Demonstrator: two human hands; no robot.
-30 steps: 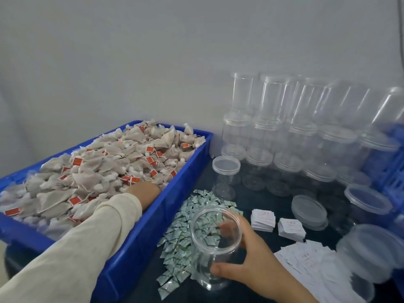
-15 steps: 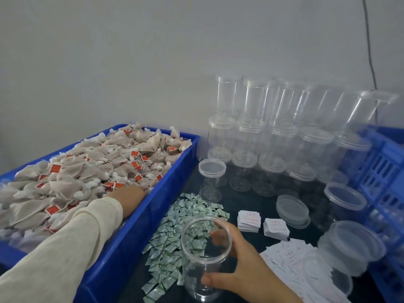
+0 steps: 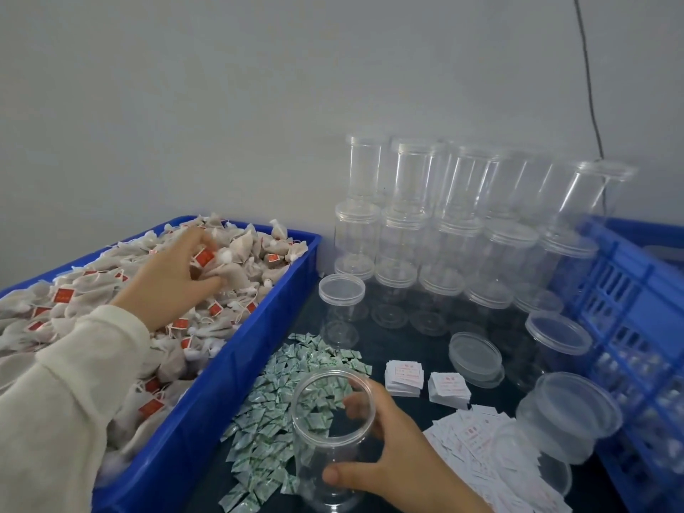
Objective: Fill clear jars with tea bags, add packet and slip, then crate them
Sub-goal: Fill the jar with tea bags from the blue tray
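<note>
While right hand (image 3: pixel 399 453) grips clear cylindrical jar (image 3: pixel 329 438) | left hand (image 3: pixel 174 279) pinches tea bags (image 3: pixel 225 268)

- The right hand (image 3: pixel 399 453) grips an open clear jar (image 3: pixel 331 435) standing upright on the dark table (image 3: pixel 399 342), thumb in front, fingers behind the wall.
- The left hand (image 3: pixel 174 279), in a cream sleeve (image 3: pixel 63 394), pinches tea bags (image 3: pixel 218 268) in the blue bin (image 3: pixel 229 372), which is heaped with them.
- A pile of small green packets (image 3: pixel 281 412) lies just beside the bin, partly behind the jar.
- White slips (image 3: pixel 403 377) sit in two small stacks and a loose spread to the right.
- Lidded jars (image 3: pixel 448 235) are stacked against the wall; a blue crate (image 3: pixel 629 305) stands at the right.
</note>
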